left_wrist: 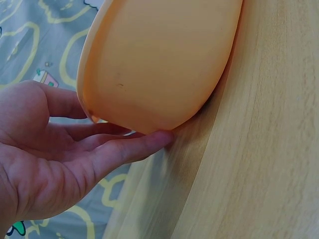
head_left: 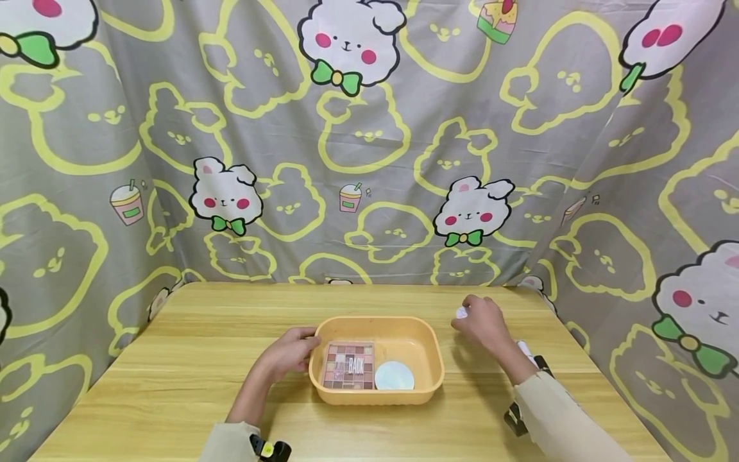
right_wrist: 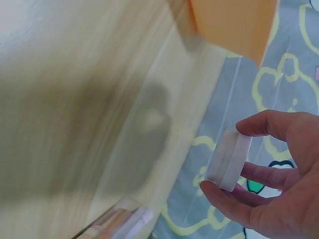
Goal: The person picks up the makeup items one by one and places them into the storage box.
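Note:
An orange plastic basin [head_left: 375,396] stands on the wooden table. Inside it, an eyeshadow palette [head_left: 349,367] with "BACK" lettering leans at the left, and a round, pearly white disc [head_left: 395,375] lies to its right. My left hand [head_left: 288,353] grips the basin's left end; in the left wrist view its fingers [left_wrist: 107,152] lie around the outside of the wall and rim. To the right of the basin, my right hand [head_left: 484,324] pinches a small white case [right_wrist: 229,160] with a seam round its side, between thumb and fingertips, raised above the table.
Beside the right forearm lie white tube-shaped items [head_left: 524,350], partly hidden by the arm. A clear-topped item with tan parts [right_wrist: 117,221] shows low in the right wrist view. A patterned grey curtain [head_left: 369,147] surrounds the table [head_left: 242,308] at the back and sides.

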